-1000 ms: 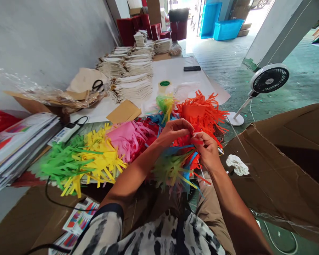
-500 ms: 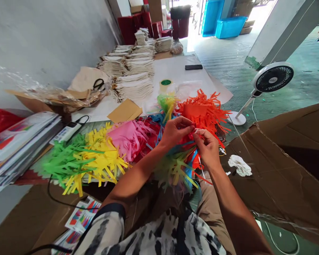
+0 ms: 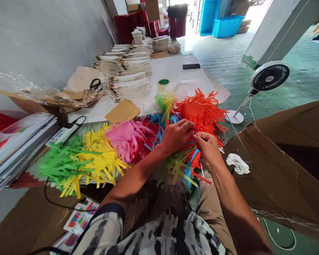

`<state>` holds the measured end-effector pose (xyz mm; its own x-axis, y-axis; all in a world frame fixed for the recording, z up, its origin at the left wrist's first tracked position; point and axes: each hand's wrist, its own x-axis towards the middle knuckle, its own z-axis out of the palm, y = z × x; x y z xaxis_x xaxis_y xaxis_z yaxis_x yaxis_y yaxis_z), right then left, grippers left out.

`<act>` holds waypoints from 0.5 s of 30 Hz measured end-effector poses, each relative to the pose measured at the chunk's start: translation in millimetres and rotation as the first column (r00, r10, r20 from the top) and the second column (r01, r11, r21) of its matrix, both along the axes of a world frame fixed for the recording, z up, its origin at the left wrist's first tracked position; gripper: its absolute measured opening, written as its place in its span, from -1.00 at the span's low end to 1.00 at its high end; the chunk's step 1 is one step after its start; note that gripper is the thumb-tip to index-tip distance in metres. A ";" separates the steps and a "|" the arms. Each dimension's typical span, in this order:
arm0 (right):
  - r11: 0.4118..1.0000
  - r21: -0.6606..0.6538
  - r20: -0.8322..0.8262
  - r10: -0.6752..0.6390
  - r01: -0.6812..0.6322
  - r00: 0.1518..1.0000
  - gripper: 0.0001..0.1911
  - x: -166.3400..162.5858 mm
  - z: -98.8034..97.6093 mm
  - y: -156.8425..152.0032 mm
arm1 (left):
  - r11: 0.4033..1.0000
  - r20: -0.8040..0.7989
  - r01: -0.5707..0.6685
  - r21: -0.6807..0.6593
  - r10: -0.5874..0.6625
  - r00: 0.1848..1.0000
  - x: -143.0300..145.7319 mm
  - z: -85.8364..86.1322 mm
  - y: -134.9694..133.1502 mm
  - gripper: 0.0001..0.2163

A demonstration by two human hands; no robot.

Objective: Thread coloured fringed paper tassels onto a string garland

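Note:
My left hand (image 3: 177,135) is closed, its fingertips pinched together in front of the orange-red fringed paper (image 3: 199,110). My right hand (image 3: 207,146) pinches too, its thumb and forefinger almost touching the left fingertips. What lies between the fingers is small and partly hidden; a bit of red shows there. Below both hands hangs a bunch of yellow-green paper strips (image 3: 177,168), with blue and orange strips beside it. To the left of my wrist lie pink fringed paper (image 3: 126,136), yellow fringed paper (image 3: 97,152) and green fringed paper (image 3: 61,161).
Stacks of white bundles (image 3: 133,86) fill the table's far left. Nearer are a tape roll (image 3: 164,83), black-handled scissors (image 3: 95,84), a brown envelope (image 3: 122,110) and a power strip (image 3: 62,135). At right stand a fan (image 3: 270,78) and a large cardboard box (image 3: 279,156).
The fingers of my left hand have curled in further, and my right fingers have closed into a tighter pinch. The whole view has shifted slightly.

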<state>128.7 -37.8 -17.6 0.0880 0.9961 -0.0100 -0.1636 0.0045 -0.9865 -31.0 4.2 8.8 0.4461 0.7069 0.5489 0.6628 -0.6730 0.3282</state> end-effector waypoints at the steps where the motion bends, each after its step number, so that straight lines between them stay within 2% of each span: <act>1: 1.000 -0.001 -0.002 -0.008 0.008 1.000 -0.67 -0.1 0.5 -0.7 | 1.000 -0.022 0.013 0.021 -0.012 1.000 0.3 -0.8 -0.6 -0.87; 5: 0.999 0.010 0.001 -0.052 0.052 0.999 -0.65 1.0 0.7 -2.5 | 0.997 -0.036 0.047 0.066 -0.044 0.998 0.3 -2.4 -3.5 -0.85; 8: 0.997 0.026 0.017 -0.071 0.071 0.997 -0.66 2.4 -2.0 -2.6 | 0.995 0.024 0.097 0.017 -0.097 0.995 -2.0 0.2 -6.6 -0.85; 12: 0.992 0.098 0.085 -0.089 0.081 0.992 -0.63 4.6 -6.6 -2.6 | 0.948 0.272 0.281 -0.152 -0.233 0.934 -5.1 6.4 -8.3 -0.73; 15: 0.990 0.129 0.143 -0.082 0.064 0.986 -0.59 6.6 -7.6 -4.0 | 0.871 0.511 0.339 -0.357 -0.122 0.851 -4.6 7.6 -2.6 -0.63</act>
